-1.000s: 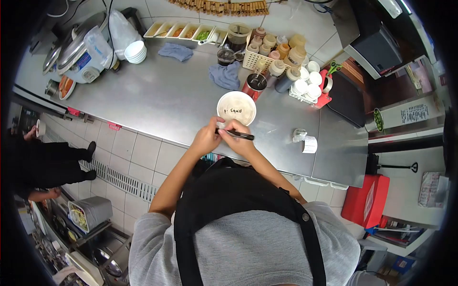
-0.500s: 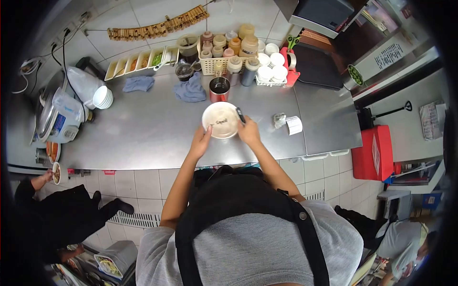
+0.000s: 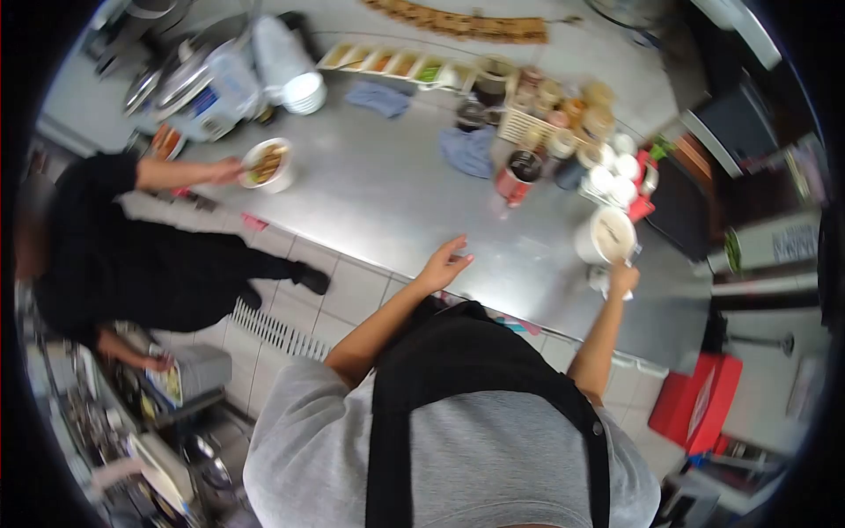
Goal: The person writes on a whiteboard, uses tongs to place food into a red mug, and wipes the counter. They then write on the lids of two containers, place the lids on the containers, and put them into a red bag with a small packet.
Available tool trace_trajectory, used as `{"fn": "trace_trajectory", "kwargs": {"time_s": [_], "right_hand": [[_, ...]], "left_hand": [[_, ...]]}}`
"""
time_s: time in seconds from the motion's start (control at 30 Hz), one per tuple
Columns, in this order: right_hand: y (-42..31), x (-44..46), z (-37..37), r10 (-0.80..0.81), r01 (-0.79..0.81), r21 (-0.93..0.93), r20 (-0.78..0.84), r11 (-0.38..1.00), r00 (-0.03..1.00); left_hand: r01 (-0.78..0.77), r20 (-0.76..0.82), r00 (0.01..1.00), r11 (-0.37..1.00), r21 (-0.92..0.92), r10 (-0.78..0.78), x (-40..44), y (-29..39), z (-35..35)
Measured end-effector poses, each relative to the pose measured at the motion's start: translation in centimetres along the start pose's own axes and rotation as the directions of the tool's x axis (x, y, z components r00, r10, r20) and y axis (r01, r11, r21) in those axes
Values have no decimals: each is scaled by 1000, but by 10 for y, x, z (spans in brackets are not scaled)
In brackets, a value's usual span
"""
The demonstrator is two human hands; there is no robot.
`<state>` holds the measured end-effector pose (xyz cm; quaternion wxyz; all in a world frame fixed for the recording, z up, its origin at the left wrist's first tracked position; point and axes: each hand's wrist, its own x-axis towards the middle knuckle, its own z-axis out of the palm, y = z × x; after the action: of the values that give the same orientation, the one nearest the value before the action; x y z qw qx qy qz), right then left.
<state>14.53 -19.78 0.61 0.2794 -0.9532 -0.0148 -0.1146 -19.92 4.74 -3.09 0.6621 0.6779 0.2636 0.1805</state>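
Observation:
My right hand [image 3: 623, 279] is at the right of the steel counter, its fingers closed on the near edge of a white bowl [image 3: 592, 245] with a lid that bears dark handwriting. A small dark piece shows by these fingers, too blurred to name. Partly behind that hand lie the white paper and a small crumpled item. My left hand [image 3: 446, 264] is over the counter's front edge, fingers apart, holding nothing. Beyond it stands a red cup [image 3: 517, 179] with dark contents, beside a crumpled blue cloth [image 3: 467, 151].
At the left, a person [image 3: 92, 238] in black holds a white bowl of food [image 3: 268, 165] over the steel counter [image 3: 378, 189]. Along the back are a condiment tray [image 3: 396, 67], sauce bottles in a basket [image 3: 518, 128] and white small cups [image 3: 613, 176]. A red box [image 3: 695, 400] stands at the lower right.
My right hand has carried the lidded bowl rightward, and my left hand has let go of it. The view has turned left. The other person has brought the food bowl over the counter.

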Motion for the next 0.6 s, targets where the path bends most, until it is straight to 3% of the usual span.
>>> {"fn": "trace_trajectory", "kwargs": {"time_s": [0.07, 0.13, 0.2, 0.23, 0.33, 0.43, 0.5, 0.57, 0.6], "right_hand": [[31, 25, 3, 133, -134, -5, 172, 991, 976], [1, 6, -32, 104, -104, -11, -14, 994, 994], [-17, -6, -50, 51, -46, 49, -95, 998, 994], [-23, -13, -58, 16, 2, 95, -188, 995, 982], [-47, -38, -62, -57, 83, 210, -126, 974, 990], [-70, -61, -44, -161, 177, 336, -75, 925, 984], [-70, -75, -16, -302, 274, 391, 12, 879, 953], [-96, -102, -15, -375, 295, 386, 151, 874, 915], [-108, -115, -15, -392, 274, 418, 227, 866, 892]], "left_hand": [[53, -98, 994, 999, -6, -53, -7, -1, -19], [75, -226, 971, 997, -7, -74, -9, -29, -42], [85, -316, 945, 996, -14, -85, -9, -29, -59], [144, -474, 867, 988, -58, -155, -11, -21, -68], [216, -751, 613, 966, -140, -245, -6, 2, -87], [146, -805, 562, 981, -127, -188, 12, 3, -94], [129, -783, 589, 980, -152, -199, 24, 21, -89], [189, -710, 680, 979, -72, -184, 39, 39, -83], [154, -735, 674, 987, 44, -72, 58, 12, -85]]}}
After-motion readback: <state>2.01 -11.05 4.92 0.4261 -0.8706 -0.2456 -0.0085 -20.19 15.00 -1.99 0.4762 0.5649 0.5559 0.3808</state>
